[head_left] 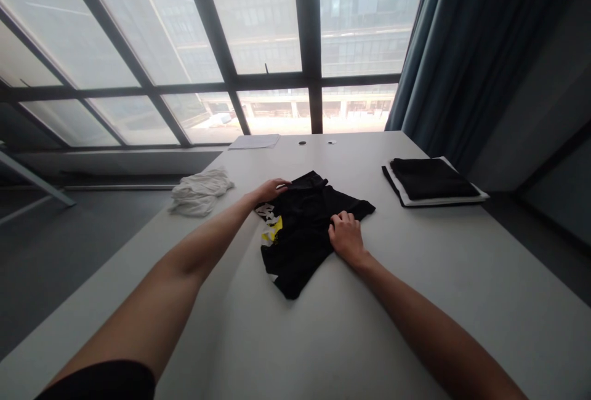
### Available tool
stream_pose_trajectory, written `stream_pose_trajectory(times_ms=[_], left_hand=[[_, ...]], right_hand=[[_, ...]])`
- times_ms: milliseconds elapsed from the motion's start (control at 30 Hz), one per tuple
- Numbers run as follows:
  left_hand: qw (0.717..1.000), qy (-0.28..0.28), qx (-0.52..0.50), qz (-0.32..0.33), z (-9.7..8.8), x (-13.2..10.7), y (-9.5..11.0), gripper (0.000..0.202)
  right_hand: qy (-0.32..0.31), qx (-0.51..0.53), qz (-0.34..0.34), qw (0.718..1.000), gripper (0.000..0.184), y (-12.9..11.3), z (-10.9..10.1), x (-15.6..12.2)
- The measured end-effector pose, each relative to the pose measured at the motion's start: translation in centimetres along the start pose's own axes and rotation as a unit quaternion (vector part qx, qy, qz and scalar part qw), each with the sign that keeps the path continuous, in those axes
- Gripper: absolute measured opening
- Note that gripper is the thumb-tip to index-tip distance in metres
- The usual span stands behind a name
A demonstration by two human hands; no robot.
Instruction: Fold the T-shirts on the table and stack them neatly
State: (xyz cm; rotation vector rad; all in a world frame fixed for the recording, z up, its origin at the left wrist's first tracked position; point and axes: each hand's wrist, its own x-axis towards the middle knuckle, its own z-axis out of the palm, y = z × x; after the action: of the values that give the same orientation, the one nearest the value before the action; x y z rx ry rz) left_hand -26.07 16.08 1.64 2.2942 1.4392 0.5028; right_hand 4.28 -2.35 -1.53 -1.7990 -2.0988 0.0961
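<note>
A black T-shirt (pixel 307 228) with a white and yellow print lies crumpled and partly folded on the white table (pixel 277 344). At its upper left edge is my left hand (pixel 271 191), fingers stretched out and slightly apart over the cloth. My right hand (pixel 346 237) is on the shirt's right side, near the sleeve, with its fingers curled onto the fabric. The fingertips of that hand are partly hidden. The print shows along the left side of the shirt, below my left hand.
A crumpled white cloth (pixel 201 192) lies at the table's left edge. On the right is a stack of folded black and white garments (pixel 431 178). Papers (pixel 253 141) lie at the far edge, before the windows. A dark blue curtain (pixel 443 49) hangs at the right.
</note>
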Motion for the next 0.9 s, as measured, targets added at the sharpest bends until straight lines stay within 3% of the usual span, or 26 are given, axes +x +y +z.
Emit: stream_pose_trajectory(times_ms=[133,233,367,500,633,767,900], left_hand=[[0.997,-0.036,0.063,-0.032,0.6,-3.6,-1.5,0.062],[0.988,-0.034,0.110,-0.102,1.2,-5.5,-2.1,0.062],[0.967,-0.016,0.150,-0.206,1.8,-8.1,-2.1,0.062],[0.952,0.003,0.164,-0.257,2.7,-10.5,-0.9,0.067],[0.963,0.037,0.157,-0.215,2.8,-11.6,0.8,0.066],[0.986,0.044,0.117,-0.113,1.7,-12.0,1.5,0.045],[0.993,0.030,0.072,-0.090,0.7,-11.6,0.7,0.041]], right_hand=[[-0.016,-0.028,0.036,0.999,0.051,0.2,0.7,-0.4],[-0.065,-0.042,0.051,0.996,0.060,1.2,1.2,0.0],[-0.125,-0.044,0.049,0.990,0.061,4.4,1.1,2.3],[-0.159,-0.049,-0.033,0.986,0.060,8.4,0.4,5.9],[-0.152,-0.072,-0.084,0.982,0.059,9.8,-0.5,8.6],[-0.039,-0.028,-0.058,0.997,0.045,7.9,-1.6,8.7],[-0.067,0.041,-0.030,0.996,0.035,5.7,-2.0,7.2]])
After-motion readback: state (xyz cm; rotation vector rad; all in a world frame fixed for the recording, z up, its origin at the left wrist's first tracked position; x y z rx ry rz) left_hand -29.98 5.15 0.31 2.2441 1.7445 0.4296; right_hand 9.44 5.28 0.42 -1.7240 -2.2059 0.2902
